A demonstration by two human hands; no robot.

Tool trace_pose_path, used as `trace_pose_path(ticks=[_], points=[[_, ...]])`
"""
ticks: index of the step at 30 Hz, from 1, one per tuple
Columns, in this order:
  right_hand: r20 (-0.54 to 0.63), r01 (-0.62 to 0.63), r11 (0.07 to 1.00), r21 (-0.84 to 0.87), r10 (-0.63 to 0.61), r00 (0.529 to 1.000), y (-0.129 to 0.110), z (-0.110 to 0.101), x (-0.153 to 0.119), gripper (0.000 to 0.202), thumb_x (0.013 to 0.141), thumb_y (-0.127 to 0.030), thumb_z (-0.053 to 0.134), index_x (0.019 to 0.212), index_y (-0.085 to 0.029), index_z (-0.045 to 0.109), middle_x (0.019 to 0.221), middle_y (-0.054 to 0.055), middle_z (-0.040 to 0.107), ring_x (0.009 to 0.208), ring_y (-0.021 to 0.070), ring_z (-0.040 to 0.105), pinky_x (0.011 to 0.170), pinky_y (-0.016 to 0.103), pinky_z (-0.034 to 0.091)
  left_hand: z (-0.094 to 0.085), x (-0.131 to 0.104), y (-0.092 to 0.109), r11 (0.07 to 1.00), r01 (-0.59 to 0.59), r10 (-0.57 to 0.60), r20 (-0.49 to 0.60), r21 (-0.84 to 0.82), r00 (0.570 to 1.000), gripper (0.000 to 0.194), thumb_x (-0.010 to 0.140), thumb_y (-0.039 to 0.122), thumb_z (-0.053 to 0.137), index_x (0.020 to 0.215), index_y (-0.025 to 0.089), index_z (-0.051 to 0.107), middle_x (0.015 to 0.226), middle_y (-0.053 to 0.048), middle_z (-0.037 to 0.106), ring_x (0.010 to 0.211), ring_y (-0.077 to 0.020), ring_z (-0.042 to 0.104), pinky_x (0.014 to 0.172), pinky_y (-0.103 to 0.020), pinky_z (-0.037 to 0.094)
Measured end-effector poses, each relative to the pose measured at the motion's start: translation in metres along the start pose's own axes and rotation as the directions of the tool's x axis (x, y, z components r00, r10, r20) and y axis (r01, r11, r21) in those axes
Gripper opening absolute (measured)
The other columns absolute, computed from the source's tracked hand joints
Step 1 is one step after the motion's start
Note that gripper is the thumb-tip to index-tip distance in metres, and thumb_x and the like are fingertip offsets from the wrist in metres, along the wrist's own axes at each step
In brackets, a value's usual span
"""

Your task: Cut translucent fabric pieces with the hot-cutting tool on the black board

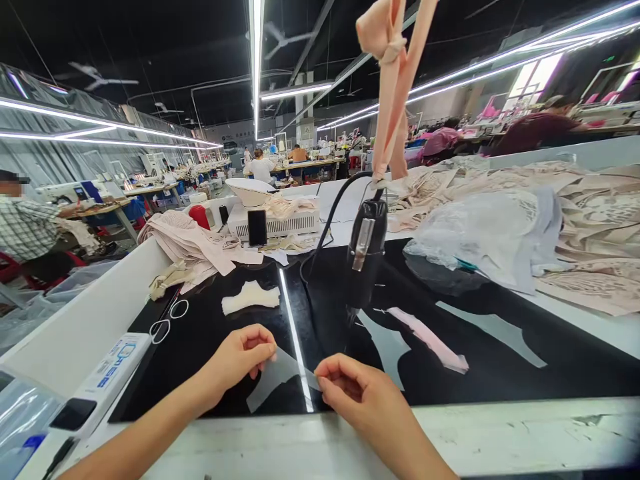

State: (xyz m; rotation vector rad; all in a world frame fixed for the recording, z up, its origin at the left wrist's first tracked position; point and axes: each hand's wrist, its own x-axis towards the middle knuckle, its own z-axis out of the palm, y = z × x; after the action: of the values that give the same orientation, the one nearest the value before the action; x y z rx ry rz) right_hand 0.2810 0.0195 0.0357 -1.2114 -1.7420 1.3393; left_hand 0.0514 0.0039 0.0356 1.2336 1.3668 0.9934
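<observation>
Between my two hands a thin translucent piece is stretched above the black table surface. My left hand pinches its upper left corner. The right end is pinched between thumb and fingers of my right hand. Just beyond my left hand lies a cream fabric piece. To the right of my hands are a translucent cut shape, a pink strip and another translucent shape, all flat on the black surface.
A black handheld tool hangs from peach fabric straps above the table. White-handled scissors, a long box and a phone sit at the left. Lace fabric and a plastic bag lie right. A person sits far left.
</observation>
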Motion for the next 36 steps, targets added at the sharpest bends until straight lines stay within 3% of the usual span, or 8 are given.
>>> trace_pose_path(ticks=[11, 14, 17, 21, 24, 27, 31, 36], points=[[-0.058, 0.101, 0.994, -0.044, -0.103, 0.993, -0.010, 0.004, -0.008, 0.014, 0.079, -0.031, 0.057, 0.071, -0.024, 0.066, 0.063, -0.003, 0.057, 0.063, 0.0144, 0.054, 0.063, 0.025, 0.043, -0.004, 0.004, -0.001, 0.998, -0.050, 0.051, -0.003, 0.047, 0.999, 0.026, 0.080, 0.039, 0.075, 0.084, 0.016, 0.066, 0.062, 0.006, 0.050, 0.051, -0.0064, 0.037, 0.043, -0.016, 0.023], [-0.001, 0.119, 0.991, 0.054, -0.119, 0.993, -0.016, 0.002, -0.010, 0.013, 0.080, -0.033, 0.060, 0.073, -0.024, 0.067, 0.067, -0.003, 0.060, 0.065, 0.0140, 0.055, 0.063, 0.024, 0.044, 0.003, 0.003, 0.007, 0.996, -0.088, 0.088, 0.046, 0.003, 0.995, 0.036, 0.082, 0.049, 0.075, 0.089, 0.015, 0.067, 0.062, 0.004, 0.055, 0.051, -0.0072, 0.041, 0.045, -0.018, 0.028], [0.084, 0.164, 0.980, 0.112, -0.174, 0.981, -0.018, 0.000, -0.008, 0.018, 0.084, -0.040, 0.062, 0.077, -0.024, 0.069, 0.072, -0.001, 0.064, 0.068, 0.0148, 0.057, 0.064, 0.024, 0.045, 0.010, 0.000, 0.016, 0.990, -0.121, 0.127, 0.090, -0.069, 0.988, 0.046, 0.082, 0.059, 0.074, 0.088, 0.015, 0.063, 0.075, -0.002, 0.065, 0.061, -0.0094, 0.051, 0.055, -0.020, 0.040], [-0.018, 0.250, 0.966, 0.072, -0.249, 0.968, -0.013, -0.001, -0.001, 0.032, 0.094, -0.052, 0.049, 0.096, -0.026, 0.068, 0.097, 0.004, 0.069, 0.087, 0.0191, 0.063, 0.075, 0.027, 0.051, 0.016, -0.005, 0.021, 0.959, -0.149, 0.194, 0.177, -0.240, 0.965, 0.046, 0.081, 0.057, 0.078, 0.087, 0.016, 0.059, 0.079, -0.002, 0.064, 0.066, -0.0088, 0.053, 0.062, -0.018, 0.041], [0.036, 0.301, 0.953, 0.047, -0.303, 0.952, -0.007, 0.004, 0.003, 0.032, 0.098, -0.050, 0.044, 0.108, -0.026, 0.062, 0.108, 0.005, 0.068, 0.098, 0.0196, 0.064, 0.087, 0.030, 0.051, 0.017, -0.006, 0.021, 0.942, -0.123, 0.199, 0.221, -0.314, 0.955, 0.045, 0.082, 0.056, 0.077, 0.089, 0.017, 0.058, 0.079, -0.002, 0.062, 0.065, -0.0090, 0.052, 0.060, -0.019, 0.040], [0.133, 0.331, 0.943, -0.015, -0.326, 0.936, -0.002, 0.012, 0.007, 0.022, 0.099, -0.042, 0.044, 0.097, -0.024, 0.058, 0.093, 0.001, 0.066, 0.086, 0.0170, 0.063, 0.080, 0.028, 0.052, 0.016, -0.002, 0.018, 0.969, -0.141, 0.181, 0.195, -0.203, 0.964, 0.047, 0.087, 0.064, 0.065, 0.091, 0.018, 0.056, 0.079, -0.002, 0.060, 0.065, -0.0114, 0.054, 0.062, -0.022, 0.044], [0.113, 0.363, 0.893, -0.265, -0.345, 0.932, 0.006, 0.015, 0.015, 0.017, 0.099, -0.028, 0.047, 0.086, -0.024, 0.058, 0.076, -0.002, 0.062, 0.070, 0.0155, 0.059, 0.064, 0.025, 0.048, 0.009, 0.006, 0.011, 0.980, -0.197, 0.197, 0.139, -0.011, 0.971, 0.043, 0.096, 0.060, 0.050, 0.093, 0.018, 0.059, 0.080, -0.002, 0.062, 0.065, -0.0129, 0.055, 0.062, -0.024, 0.045], [0.093, 0.401, 0.812, -0.424, -0.402, 0.911, 0.016, 0.018, 0.026, 0.019, 0.098, -0.016, 0.050, 0.092, -0.024, 0.066, 0.088, 0.002, 0.071, 0.083, 0.0206, 0.064, 0.078, 0.033, 0.049, 0.001, 0.010, -0.002, 0.909, -0.309, 0.305, 0.060, 0.278, 0.951, 0.024, 0.095, 0.042, 0.059, 0.087, 0.020, 0.066, 0.087, -0.003, 0.067, 0.084, -0.0187, 0.058, 0.082, -0.031, 0.047]])
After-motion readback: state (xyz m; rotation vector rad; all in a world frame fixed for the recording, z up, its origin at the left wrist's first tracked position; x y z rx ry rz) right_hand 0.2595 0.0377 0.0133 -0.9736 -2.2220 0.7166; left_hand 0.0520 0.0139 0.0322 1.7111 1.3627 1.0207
